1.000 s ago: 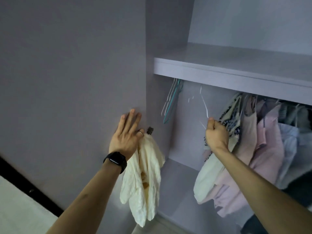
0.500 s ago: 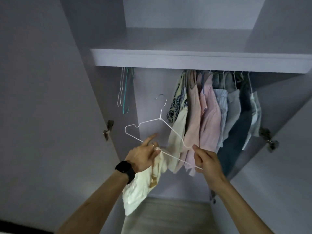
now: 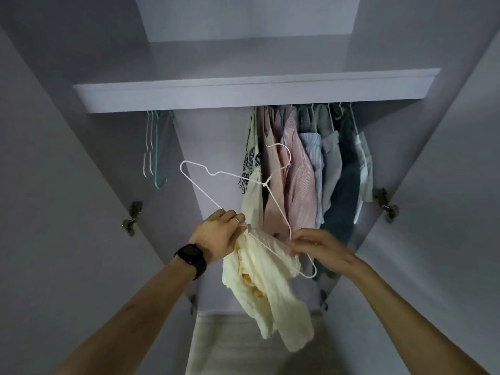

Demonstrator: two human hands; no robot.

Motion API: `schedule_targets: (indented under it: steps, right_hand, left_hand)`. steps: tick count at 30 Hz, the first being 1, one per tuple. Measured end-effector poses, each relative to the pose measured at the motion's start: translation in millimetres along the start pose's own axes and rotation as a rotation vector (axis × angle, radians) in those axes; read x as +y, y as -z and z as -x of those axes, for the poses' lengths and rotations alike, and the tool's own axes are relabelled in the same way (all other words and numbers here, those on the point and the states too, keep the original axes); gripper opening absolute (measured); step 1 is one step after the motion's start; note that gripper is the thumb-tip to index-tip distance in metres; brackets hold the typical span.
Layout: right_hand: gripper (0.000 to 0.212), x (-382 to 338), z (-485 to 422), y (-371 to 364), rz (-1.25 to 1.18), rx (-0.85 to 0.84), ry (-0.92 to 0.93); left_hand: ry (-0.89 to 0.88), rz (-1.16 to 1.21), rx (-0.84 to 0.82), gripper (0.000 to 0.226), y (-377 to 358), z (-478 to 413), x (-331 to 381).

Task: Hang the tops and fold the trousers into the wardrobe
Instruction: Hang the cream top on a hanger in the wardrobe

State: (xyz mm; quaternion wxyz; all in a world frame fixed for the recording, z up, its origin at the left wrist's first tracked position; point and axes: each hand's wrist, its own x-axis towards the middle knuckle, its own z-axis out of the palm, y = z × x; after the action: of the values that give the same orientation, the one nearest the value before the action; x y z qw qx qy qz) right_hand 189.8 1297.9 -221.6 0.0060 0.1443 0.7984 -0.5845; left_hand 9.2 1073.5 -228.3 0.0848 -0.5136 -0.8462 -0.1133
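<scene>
A cream top hangs crumpled below my two hands in front of the open wardrobe. My left hand, with a black watch on the wrist, grips the top's upper edge together with the bottom bar of a white wire hanger. My right hand pinches the hanger's bar and the cloth near the hanger's right corner. The hanger is tilted, its hook pointing up and right in front of the hung clothes.
Several tops hang on the rail at the right under a shelf. Empty white and teal hangers hang at the rail's left end. Both wardrobe doors stand open on either side. The wardrobe floor lies below.
The view has swung from the left door to the wardrobe's middle. My hands have come closer together, and the cream top has risen against the hanger's bar.
</scene>
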Motion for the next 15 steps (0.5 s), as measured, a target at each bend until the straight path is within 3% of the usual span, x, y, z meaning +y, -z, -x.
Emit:
schedule_targets:
  steps: [3, 5, 8, 12, 15]
  right_hand:
    - [0.027, -14.5, -7.3, 8.9, -0.072, -0.008, 0.003]
    - [0.035, -33.3, -13.9, 13.8, -0.1, 0.029, 0.041]
    - [0.038, -59.6, -28.8, 18.5, -0.326, 0.065, 0.002]
    - [0.037, -72.0, -48.4, 13.1, -0.409, 0.015, -0.066]
    - [0.043, -59.3, -51.3, 7.0, -0.191, 0.274, -0.076]
  left_hand:
    - [-0.11, -0.059, -0.023, 0.042, 3.4, -10.5, 7.9]
    - [-0.2, -0.11, 0.022, 0.031, 5.4, -16.4, 11.7]
    - [-0.3, -0.178, 0.055, 0.022, 4.5, -21.9, 17.5]
    - [-0.172, -0.016, -0.009, 0.028, 2.0, -26.4, 27.9]
    - [0.035, 0.154, 0.026, 0.026, 1.3, -26.1, 28.2]
